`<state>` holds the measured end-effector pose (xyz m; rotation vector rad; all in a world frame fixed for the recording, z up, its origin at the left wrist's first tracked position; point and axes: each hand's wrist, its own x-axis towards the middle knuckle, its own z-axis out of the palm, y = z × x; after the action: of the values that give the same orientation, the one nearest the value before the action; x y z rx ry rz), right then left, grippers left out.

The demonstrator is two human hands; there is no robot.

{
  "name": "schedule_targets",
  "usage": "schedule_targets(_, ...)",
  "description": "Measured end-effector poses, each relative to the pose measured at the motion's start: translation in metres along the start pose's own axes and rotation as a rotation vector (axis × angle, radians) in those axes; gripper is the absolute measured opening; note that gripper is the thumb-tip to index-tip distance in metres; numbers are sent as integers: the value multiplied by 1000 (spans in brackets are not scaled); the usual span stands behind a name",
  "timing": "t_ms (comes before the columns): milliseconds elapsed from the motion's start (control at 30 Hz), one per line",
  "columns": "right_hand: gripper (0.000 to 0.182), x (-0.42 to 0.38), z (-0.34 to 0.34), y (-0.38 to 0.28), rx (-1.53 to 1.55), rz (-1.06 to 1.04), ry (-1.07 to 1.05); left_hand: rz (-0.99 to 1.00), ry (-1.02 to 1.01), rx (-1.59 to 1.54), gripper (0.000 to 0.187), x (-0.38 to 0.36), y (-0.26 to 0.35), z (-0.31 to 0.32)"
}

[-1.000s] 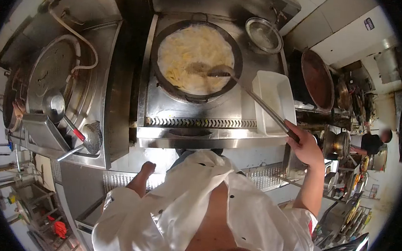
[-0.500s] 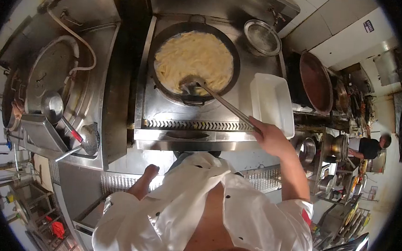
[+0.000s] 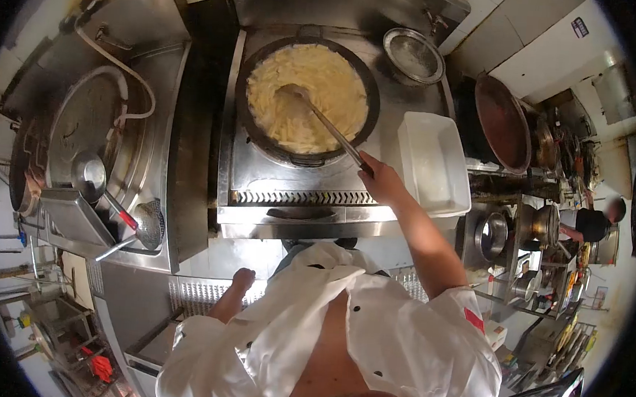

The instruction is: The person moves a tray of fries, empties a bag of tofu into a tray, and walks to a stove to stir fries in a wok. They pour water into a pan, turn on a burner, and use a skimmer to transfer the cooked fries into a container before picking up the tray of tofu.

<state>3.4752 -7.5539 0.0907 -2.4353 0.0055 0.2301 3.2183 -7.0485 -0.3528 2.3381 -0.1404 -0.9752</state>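
Note:
My right hand is wrapped round the end of a long-handled ladle. The ladle's head sits among pale yellow strips, near the middle of a large black wok, and is partly covered by them. The strips fill most of the wok and lie in a pale liquid. Away from the stove, low beside my body, hangs my left hand, its fingers curled and nothing visible in them.
Right of the wok, a white plastic tub stands on the steel stovetop, with a round strainer behind it. To the left, another ladle and a mesh skimmer rest by a big pan. A person stands far right.
The ladle's head has moved from the wok's near edge toward its middle, sinking among the strips. My right hand has shifted left and slightly away from me.

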Motion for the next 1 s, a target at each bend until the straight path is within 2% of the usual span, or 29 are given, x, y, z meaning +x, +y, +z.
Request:
schedule_targets(100, 52, -1, 5, 5, 19, 48, 31, 44, 56, -11, 15, -5, 13, -4)
schedule_targets(167, 53, -6, 10, 13, 6, 48, 128, -382, -11, -740, 24, -27, 54, -30)
schedule_targets(233, 53, -11, 19, 30, 46, 40, 211, -390, -28, -661, 26, -35, 70, -41)
schedule_targets(300, 54, -22, 16, 37, 89, 34, 293, 18, 13, -387, 17, -28, 35, -19)
schedule_targets(333, 53, -29, 7, 36, 74, 24, 332, 19, 14, -384, 17, -21, 17, -10)
schedule_targets(367, 53, -36, -4, 36, 59, 15, 370, 125, -1, -132, 15, -15, 1, -1)
schedule_targets(400, 50, -41, -19, 41, 163, 39, 343, 229, -16, 119, 15, -12, -4, 2)
schedule_targets(433, 48, -51, -49, 31, 182, 117, 253, 230, -16, 120, 15, -15, 3, -5)
schedule_targets(467, 48, -67, -82, 1, 91, 130, 202, 290, -27, 301, 15, -25, 22, -23)
schedule_targets(500, 49, -81, -99, 13, 1, 19, 215, 349, -38, 482, 15, -32, 36, -36)
schedule_targets(533, 49, -97, -124, -5, 30, 125, 154, 350, -37, 483, 15, -27, 30, -35)
schedule_targets(600, 49, -127, -165, -30, -57, 220, 89, 229, -174, 416, 11, -13, 13, -26)
schedule_targets(667, 47, -149, -200, -54, -85, 293, 4, 220, -141, 404, 11, -10, 17, -30)
schedule_targets(733, 48, -165, -220, -70, -174, 245, 4, 213, -111, 393, 11, -6, 28, -38)
schedule_targets(833, 50, -172, -226, -69, -268, 169, 22, -200, -172, -114, 17, 2, 58, -57)
schedule_targets(867, 50, -171, -225, -66, -337, 122, 11, 348, -221, 709, 20, 10, 59, -65)
schedule_targets(933, 50, -166, -222, -63, -403, 76, 5, 369, -198, 749, 21, 18, 69, -69)
schedule_targets(1000, 50, -153, -211, -67, -432, 149, -104, 387, -147, 730, 20, 28, 69, -67)
